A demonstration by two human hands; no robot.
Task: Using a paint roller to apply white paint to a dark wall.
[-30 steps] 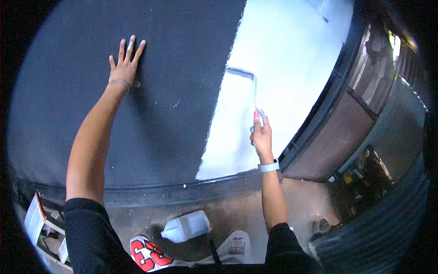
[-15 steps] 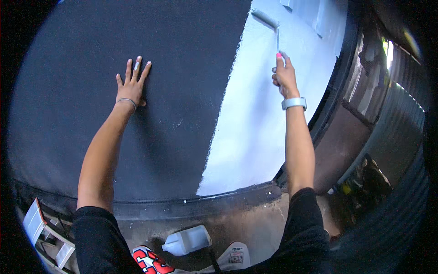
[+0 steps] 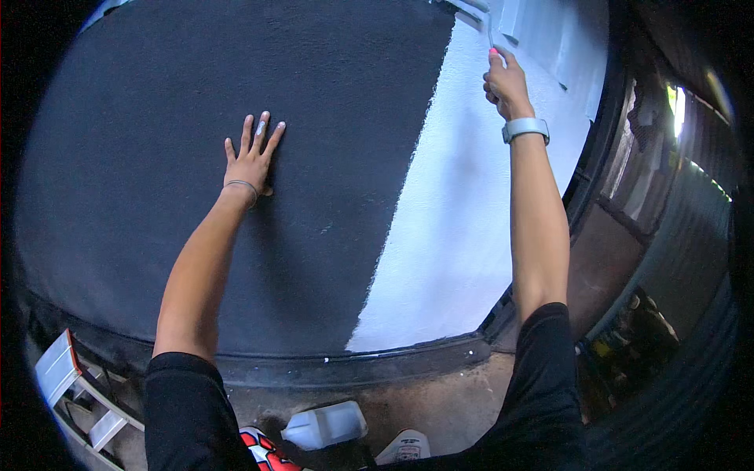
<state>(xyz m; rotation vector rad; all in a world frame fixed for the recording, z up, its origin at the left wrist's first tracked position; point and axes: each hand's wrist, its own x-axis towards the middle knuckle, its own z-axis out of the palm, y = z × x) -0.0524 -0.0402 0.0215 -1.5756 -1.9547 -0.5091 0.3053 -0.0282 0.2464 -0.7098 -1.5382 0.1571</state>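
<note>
Gripping the roller (image 3: 493, 52) in the right hand (image 3: 506, 85), with fingers curled tightly round its handle below the pink end. Holding it high at the top edge of the view, over the white part (image 3: 448, 212) of the wall, near the border with the dark part (image 3: 338, 196). Resting the left hand (image 3: 250, 166) flat on the dark part, with fingers fanned apart. Standing with a pale jug (image 3: 326, 425) on its side between the shoes (image 3: 404, 449).

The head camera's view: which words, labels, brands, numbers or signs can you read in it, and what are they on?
No text can be read.
Pale shoe: small dark marks, too small to read.
Red-and-white item: bold shapes, cut off; I can't tell whether they're lettering.
Wall and jug: no lettering visible.
</note>
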